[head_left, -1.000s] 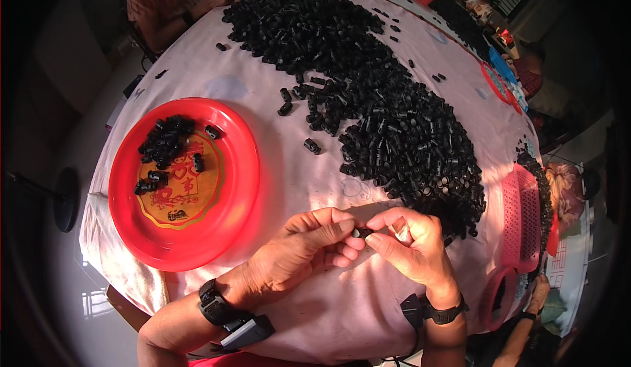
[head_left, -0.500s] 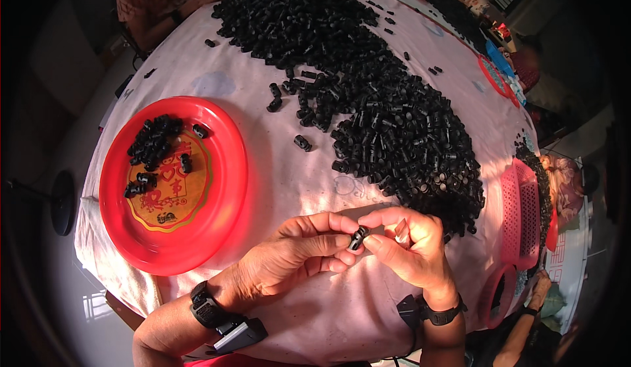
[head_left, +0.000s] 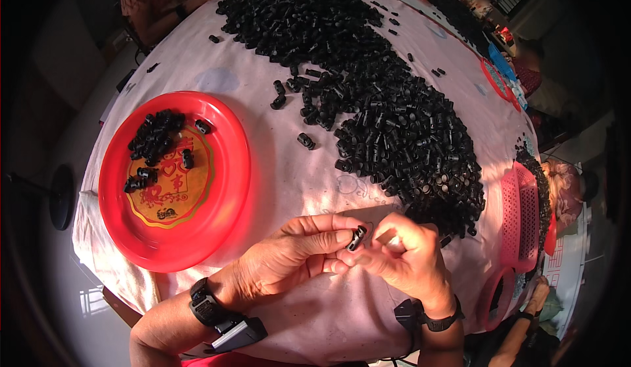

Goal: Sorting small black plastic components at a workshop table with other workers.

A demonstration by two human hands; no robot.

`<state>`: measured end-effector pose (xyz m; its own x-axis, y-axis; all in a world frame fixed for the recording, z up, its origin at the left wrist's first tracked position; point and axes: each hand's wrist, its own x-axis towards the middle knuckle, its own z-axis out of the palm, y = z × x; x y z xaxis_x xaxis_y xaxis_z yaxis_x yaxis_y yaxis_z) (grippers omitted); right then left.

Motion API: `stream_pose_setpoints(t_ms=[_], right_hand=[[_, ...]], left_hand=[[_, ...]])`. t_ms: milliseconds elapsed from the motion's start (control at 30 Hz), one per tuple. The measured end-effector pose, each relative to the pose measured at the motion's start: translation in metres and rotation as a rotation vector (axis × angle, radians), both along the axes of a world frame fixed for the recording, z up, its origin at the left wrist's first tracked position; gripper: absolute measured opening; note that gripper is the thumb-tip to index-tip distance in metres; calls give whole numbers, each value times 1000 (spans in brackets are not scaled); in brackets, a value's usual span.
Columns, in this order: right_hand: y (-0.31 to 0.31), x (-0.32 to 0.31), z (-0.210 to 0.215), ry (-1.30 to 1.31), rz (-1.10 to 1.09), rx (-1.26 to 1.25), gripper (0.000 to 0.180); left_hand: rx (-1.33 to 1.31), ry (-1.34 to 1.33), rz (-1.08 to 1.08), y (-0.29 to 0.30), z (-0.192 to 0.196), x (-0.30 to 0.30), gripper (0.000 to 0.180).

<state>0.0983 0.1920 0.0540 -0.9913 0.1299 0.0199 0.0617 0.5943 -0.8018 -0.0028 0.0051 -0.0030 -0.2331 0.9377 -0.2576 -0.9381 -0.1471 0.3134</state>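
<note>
Red and round, the big plastic plate with a gold middle (head_left: 223, 189) sits on the left of the pink cloth-covered table (head_left: 276, 170). It holds a little heap of small black plastic pieces (head_left: 154, 145), and most of the plate is bare.

Next comes the left hand (head_left: 289, 262), low in the picture, with a black band on its wrist (head_left: 205, 306). Its fingers are curled in, and the thumb and first finger pinch 1 small black plastic clip (head_left: 357, 237). The right hand (head_left: 404, 258) is just beside it, touching it, and its fingertips press on the same clip from the other side. So both hands grip that 1 piece between them, held up above the cloth near the table's lower edge. The right wrist has a dark band too (head_left: 439, 320).

It looks like the hands are fitting or checking this 1 clip. I cannot tell if it is 1 part or 2 parts pushed together, because it is too small. The next move likely needs a small, careful push with the fingertips, and a firm pinch so the tiny piece does not slip.

Above and to the right lies the huge pile of loose black plastic pieces (head_left: 394, 124), spread across the table. At the far right stands a pink plastic basket with holes (head_left: 519, 216).
</note>
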Motion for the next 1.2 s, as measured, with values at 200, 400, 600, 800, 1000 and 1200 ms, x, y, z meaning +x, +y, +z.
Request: stream_pose_setpoints(t_ms=[200,400,600,800,1000,1200], right_hand=[[0,-3,-18,83,64,321,44],[-3,-4,-16,152,27,302,48],[-6,-4,-11,119,27,350,41],[-7,-4,-12,148,36,426,41],[-9,-3,-12,142,64,285,32],[-5,-4,-10,189,73,-91,28]], left_hand=[[-25,6,12,1,5,-1,25],[-57,-6,-2,3,4,1,28],[-15,-10,-14,2,2,0,27],[-39,-18,-4,2,1,0,27],[-66,8,38,4,0,2,25],[-50,79,107,5,-1,3,20]])
